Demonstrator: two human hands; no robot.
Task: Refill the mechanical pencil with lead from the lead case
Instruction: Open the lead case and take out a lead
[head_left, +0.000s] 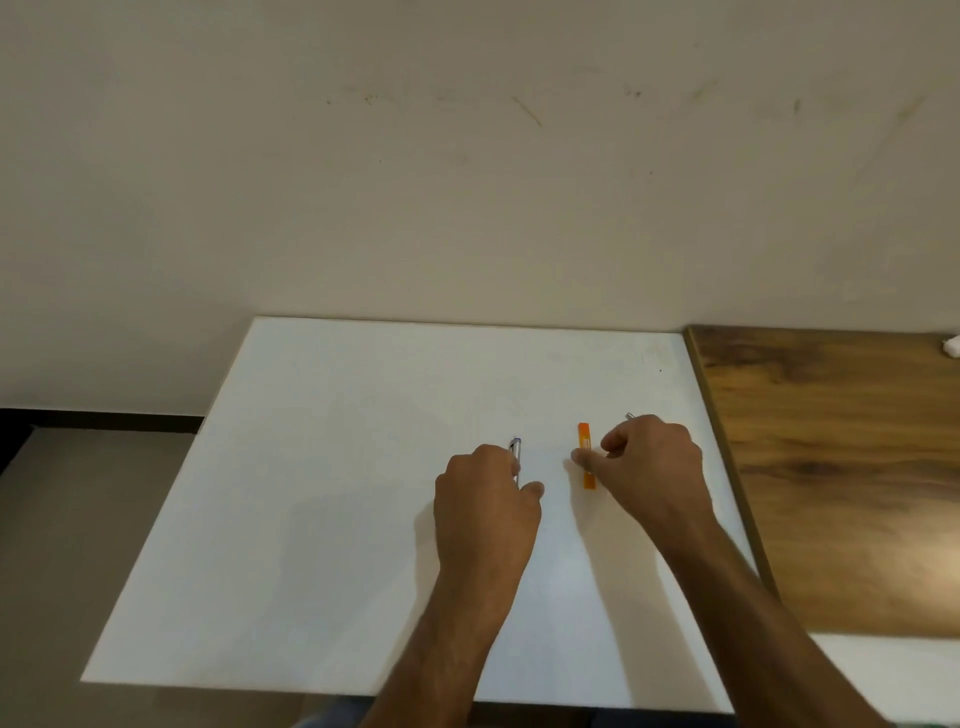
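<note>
A silver mechanical pencil (515, 451) lies on the white table (322, 467), pointing away from me. My left hand (485, 512) grips it with curled fingers, and only its far end shows. An orange lead case (585, 435) lies flat just to the right. My right hand (652, 470) is over the case, with the thumb across its middle and the index finger curled beside it in a pinch. A small silver metal tip (630, 416) pokes out past the right hand's knuckles. What it belongs to is hidden.
A brown wooden surface (841, 467) adjoins the white table on the right, with a small white object (951, 347) at its far edge. A beige wall stands behind the table. Grey floor lies to the left.
</note>
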